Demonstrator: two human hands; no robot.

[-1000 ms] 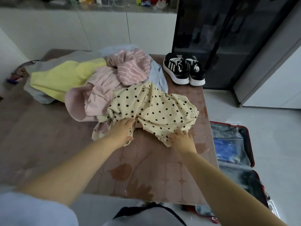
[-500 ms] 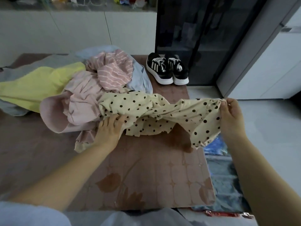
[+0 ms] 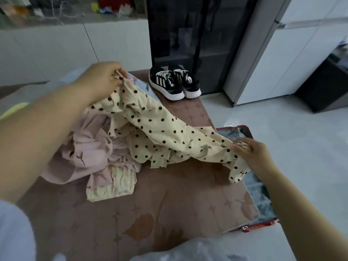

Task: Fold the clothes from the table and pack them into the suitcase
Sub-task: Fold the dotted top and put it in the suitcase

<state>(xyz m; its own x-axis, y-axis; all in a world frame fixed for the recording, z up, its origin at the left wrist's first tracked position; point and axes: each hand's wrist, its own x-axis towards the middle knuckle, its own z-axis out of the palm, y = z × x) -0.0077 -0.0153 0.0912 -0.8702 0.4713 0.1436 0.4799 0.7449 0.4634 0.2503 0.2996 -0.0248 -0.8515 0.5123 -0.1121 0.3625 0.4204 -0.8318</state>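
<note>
A cream garment with black polka dots (image 3: 158, 129) hangs stretched between my two hands above the table (image 3: 169, 200). My left hand (image 3: 101, 80) is raised at the far side and pinches one end of it. My right hand (image 3: 252, 155) grips the other end low at the table's right edge. Under the garment lies a pile of pink clothes (image 3: 90, 151) with a pale yellow piece (image 3: 113, 187) at its front. An open red suitcase (image 3: 250, 134) lies on the floor to the right, partly hidden by the table.
A pair of black and white sneakers (image 3: 175, 83) stands on the table's far right corner. Behind it is a dark glass cabinet (image 3: 192, 34), with white cupboards to both sides. A black box (image 3: 323, 85) sits at the far right on the light floor.
My left hand let go near the pile, took an end of the polka-dot garment and lifted it up and away. My right hand came down and nearer with its end.
</note>
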